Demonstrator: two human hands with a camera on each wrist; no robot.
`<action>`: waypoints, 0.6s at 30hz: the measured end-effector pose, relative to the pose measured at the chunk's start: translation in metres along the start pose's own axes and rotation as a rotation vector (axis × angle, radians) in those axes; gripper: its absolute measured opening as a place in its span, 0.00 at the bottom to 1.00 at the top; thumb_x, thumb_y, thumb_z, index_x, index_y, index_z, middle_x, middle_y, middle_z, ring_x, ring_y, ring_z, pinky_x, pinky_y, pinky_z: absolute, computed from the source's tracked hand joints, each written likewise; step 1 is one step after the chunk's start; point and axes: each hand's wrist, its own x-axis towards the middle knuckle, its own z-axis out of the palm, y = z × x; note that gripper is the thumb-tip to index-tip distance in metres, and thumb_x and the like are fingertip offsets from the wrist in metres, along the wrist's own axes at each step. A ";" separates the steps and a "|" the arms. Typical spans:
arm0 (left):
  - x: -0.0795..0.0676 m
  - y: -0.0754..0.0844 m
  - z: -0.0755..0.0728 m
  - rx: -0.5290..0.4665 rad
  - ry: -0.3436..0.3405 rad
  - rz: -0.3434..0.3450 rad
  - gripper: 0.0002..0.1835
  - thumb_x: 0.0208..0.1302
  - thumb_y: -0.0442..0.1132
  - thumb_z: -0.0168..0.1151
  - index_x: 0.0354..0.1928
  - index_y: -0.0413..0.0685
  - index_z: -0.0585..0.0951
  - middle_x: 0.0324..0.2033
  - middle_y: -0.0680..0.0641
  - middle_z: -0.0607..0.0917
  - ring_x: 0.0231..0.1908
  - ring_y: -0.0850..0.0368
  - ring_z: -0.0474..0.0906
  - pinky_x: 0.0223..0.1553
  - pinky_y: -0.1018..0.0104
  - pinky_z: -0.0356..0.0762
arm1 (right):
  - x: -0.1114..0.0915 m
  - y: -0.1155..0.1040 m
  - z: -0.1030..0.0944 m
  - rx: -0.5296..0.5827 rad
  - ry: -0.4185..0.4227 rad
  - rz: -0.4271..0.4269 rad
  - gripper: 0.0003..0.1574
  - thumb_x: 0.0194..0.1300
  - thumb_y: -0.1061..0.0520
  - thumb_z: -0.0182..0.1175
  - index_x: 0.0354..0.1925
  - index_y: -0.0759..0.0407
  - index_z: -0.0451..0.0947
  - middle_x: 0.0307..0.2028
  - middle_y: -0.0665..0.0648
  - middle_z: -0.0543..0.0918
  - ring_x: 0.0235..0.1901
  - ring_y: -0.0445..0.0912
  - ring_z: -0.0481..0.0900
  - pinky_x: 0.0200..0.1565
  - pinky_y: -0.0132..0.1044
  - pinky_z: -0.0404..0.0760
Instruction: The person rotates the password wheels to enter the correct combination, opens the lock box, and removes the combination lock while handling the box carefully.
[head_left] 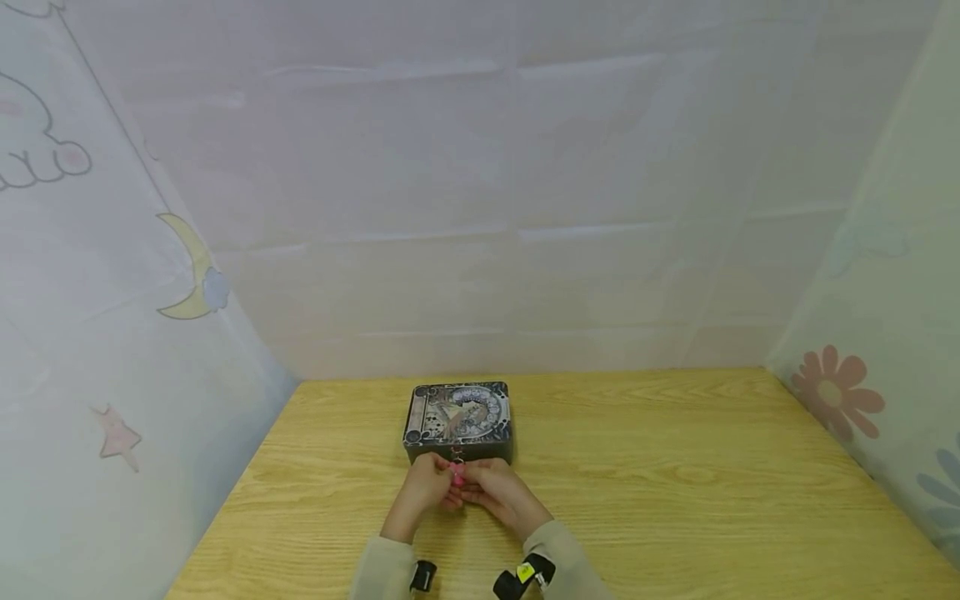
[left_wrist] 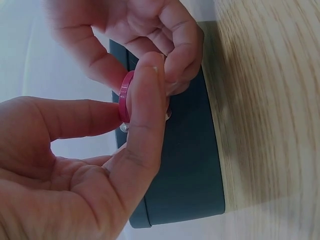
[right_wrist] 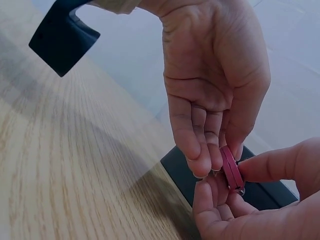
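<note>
Pale sleeves [head_left: 384,568] reach in from the near side. Left hand [head_left: 427,482] and right hand [head_left: 504,490] pinch a small pink trinket [head_left: 457,475] between thumbs and curled fingers, just beside the near side of a dark lidded box [head_left: 461,414] with a printed top, on a wood-grain table [head_left: 675,483].

The box [head_left: 459,413] sits on the table [head_left: 675,483], behind the trinket [head_left: 457,474] and before the backdrop [head_left: 525,283].
</note>
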 end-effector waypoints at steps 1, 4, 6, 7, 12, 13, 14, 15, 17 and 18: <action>0.000 0.000 0.000 0.000 0.000 0.001 0.05 0.57 0.24 0.43 0.35 0.26 0.66 0.16 0.37 0.78 0.17 0.44 0.78 0.22 0.54 0.79 | 0.000 0.000 0.000 -0.002 0.002 0.002 0.14 0.60 0.65 0.49 0.40 0.76 0.72 0.27 0.55 0.78 0.28 0.42 0.78 0.36 0.33 0.79; 0.001 -0.001 0.000 0.000 0.006 0.005 0.05 0.57 0.24 0.43 0.35 0.26 0.67 0.17 0.37 0.77 0.17 0.46 0.78 0.21 0.55 0.79 | 0.001 0.001 -0.001 -0.008 0.006 0.010 0.15 0.60 0.63 0.49 0.40 0.76 0.73 0.27 0.55 0.79 0.29 0.42 0.78 0.35 0.33 0.79; 0.001 -0.001 0.000 0.002 0.011 0.011 0.05 0.57 0.24 0.43 0.34 0.26 0.67 0.17 0.36 0.77 0.16 0.47 0.78 0.20 0.56 0.79 | 0.000 0.001 -0.001 -0.015 0.003 0.009 0.16 0.61 0.63 0.50 0.40 0.76 0.73 0.26 0.55 0.79 0.29 0.42 0.78 0.35 0.34 0.79; 0.002 -0.002 0.001 0.004 0.014 0.013 0.05 0.57 0.24 0.43 0.34 0.26 0.67 0.17 0.36 0.77 0.16 0.47 0.78 0.20 0.56 0.79 | 0.000 0.001 -0.002 -0.019 -0.001 0.006 0.15 0.61 0.63 0.50 0.40 0.76 0.73 0.26 0.55 0.79 0.29 0.43 0.78 0.35 0.34 0.79; 0.003 -0.002 0.001 0.005 0.019 0.002 0.05 0.56 0.24 0.43 0.34 0.26 0.67 0.17 0.37 0.77 0.15 0.48 0.78 0.19 0.57 0.79 | 0.000 0.000 -0.001 -0.038 -0.017 -0.011 0.15 0.62 0.62 0.50 0.40 0.76 0.73 0.26 0.55 0.79 0.29 0.42 0.77 0.34 0.33 0.79; 0.003 -0.002 0.001 0.005 0.020 -0.002 0.05 0.56 0.24 0.43 0.34 0.26 0.67 0.17 0.37 0.76 0.15 0.48 0.78 0.19 0.57 0.79 | 0.000 0.000 -0.001 -0.038 -0.019 -0.009 0.15 0.62 0.62 0.50 0.40 0.76 0.73 0.26 0.55 0.79 0.29 0.42 0.77 0.34 0.32 0.79; 0.003 -0.002 0.001 0.002 0.020 -0.006 0.05 0.56 0.24 0.43 0.34 0.27 0.67 0.17 0.37 0.77 0.16 0.48 0.78 0.19 0.57 0.79 | 0.000 0.000 -0.001 -0.038 -0.018 -0.011 0.15 0.62 0.63 0.50 0.40 0.76 0.73 0.26 0.54 0.79 0.29 0.42 0.77 0.34 0.32 0.79; 0.004 -0.002 0.002 0.000 0.021 -0.008 0.05 0.56 0.23 0.43 0.33 0.27 0.67 0.17 0.37 0.77 0.16 0.48 0.78 0.19 0.57 0.79 | 0.000 0.000 -0.001 -0.038 -0.018 -0.008 0.15 0.62 0.63 0.49 0.41 0.76 0.72 0.26 0.54 0.79 0.28 0.42 0.77 0.34 0.32 0.78; 0.004 -0.002 0.002 -0.004 0.023 -0.011 0.04 0.56 0.23 0.43 0.33 0.27 0.67 0.17 0.38 0.77 0.16 0.48 0.78 0.20 0.57 0.79 | 0.000 0.000 0.000 -0.037 -0.014 -0.007 0.15 0.62 0.64 0.49 0.41 0.76 0.72 0.26 0.54 0.79 0.28 0.41 0.77 0.34 0.32 0.78; 0.004 -0.002 0.002 -0.007 0.023 -0.012 0.04 0.56 0.24 0.43 0.33 0.27 0.67 0.17 0.38 0.78 0.16 0.48 0.78 0.20 0.56 0.79 | 0.000 -0.001 0.000 -0.035 -0.011 -0.008 0.15 0.62 0.64 0.48 0.42 0.77 0.71 0.26 0.53 0.78 0.28 0.41 0.77 0.34 0.32 0.78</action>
